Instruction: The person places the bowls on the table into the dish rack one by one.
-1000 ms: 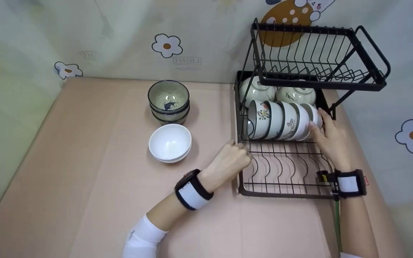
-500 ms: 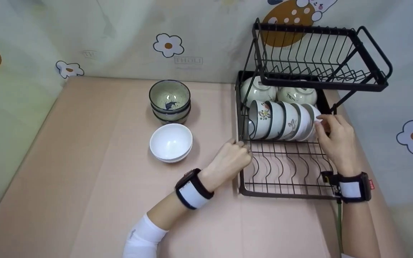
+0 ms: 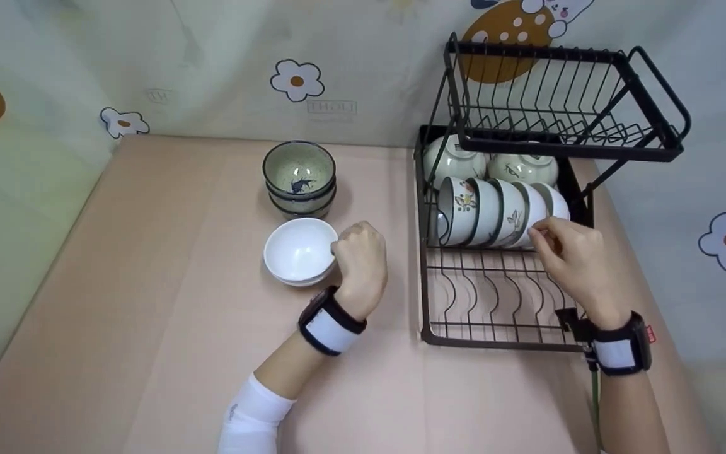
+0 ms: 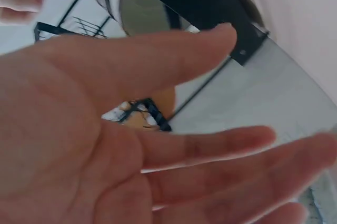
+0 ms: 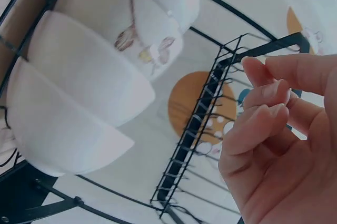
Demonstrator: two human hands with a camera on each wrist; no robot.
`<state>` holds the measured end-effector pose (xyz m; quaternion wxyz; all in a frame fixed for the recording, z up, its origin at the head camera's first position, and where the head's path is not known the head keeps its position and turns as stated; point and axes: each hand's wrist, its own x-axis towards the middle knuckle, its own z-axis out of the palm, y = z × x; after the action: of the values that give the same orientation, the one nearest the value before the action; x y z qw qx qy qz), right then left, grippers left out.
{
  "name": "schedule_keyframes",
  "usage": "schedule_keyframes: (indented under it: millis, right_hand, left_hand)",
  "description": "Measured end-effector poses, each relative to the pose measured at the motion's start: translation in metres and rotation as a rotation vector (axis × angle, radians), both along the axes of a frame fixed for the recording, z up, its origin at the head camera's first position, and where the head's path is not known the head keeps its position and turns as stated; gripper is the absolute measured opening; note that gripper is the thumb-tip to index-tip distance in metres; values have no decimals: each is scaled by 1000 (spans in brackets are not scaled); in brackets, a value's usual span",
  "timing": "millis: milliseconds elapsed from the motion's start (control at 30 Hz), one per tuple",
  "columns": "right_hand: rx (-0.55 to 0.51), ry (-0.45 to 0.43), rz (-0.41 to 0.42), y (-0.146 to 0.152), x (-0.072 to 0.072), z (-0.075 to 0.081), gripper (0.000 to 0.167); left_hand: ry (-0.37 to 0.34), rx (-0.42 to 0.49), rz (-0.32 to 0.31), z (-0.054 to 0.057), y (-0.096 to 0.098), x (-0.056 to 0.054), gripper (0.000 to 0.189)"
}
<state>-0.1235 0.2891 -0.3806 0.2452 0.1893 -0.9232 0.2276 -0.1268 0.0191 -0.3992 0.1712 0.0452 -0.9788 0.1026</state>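
My left hand (image 3: 362, 268) is at the right side of a white bowl (image 3: 300, 249) stacked on another on the table. In the left wrist view its thumb and fingers stretch out straight, holding nothing; whether it touches the bowl I cannot tell. My right hand (image 3: 571, 265) hovers over the front right of a black dish rack (image 3: 501, 345), fingers loosely bent with nothing in them. Beside it, a row of several tilted white bowls (image 3: 488, 211), some with flower prints, stands in the rack. The right wrist view shows these bowls (image 5: 79, 124) apart from the fingers.
Two upside-down bowls, one on the left (image 3: 453, 162) and one on the right (image 3: 522, 169), sit at the rack's back. Above them juts the upper wire shelf (image 3: 564, 151). Grey-green bowls (image 3: 298, 167) form a stack behind the white ones. A patterned curtain (image 3: 212, 69) hangs behind.
My left hand has left the rack's left edge and moved left to the white bowls. My right hand has let go of the rightmost bowl in the row and drawn back toward the front.
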Motion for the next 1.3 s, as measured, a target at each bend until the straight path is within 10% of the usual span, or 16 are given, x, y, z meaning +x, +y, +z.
schedule_keyframes:
  millis: [233, 500, 867, 1300]
  right_hand:
    - [0, 11, 76, -7, 2, -1, 4]
    - [25, -14, 70, -8, 1, -4, 4]
    - [36, -4, 73, -9, 0, -6, 4]
    - [19, -82, 105, -13, 0, -8, 4]
  left_hand:
    - [-203, 44, 197, 3, -13, -13, 23]
    - [-407, 224, 128, 5, -21, -18, 25]
    - [-308, 109, 29, 12, -23, -10, 21]
    - [-6, 41, -151, 25, -16, 13, 13]
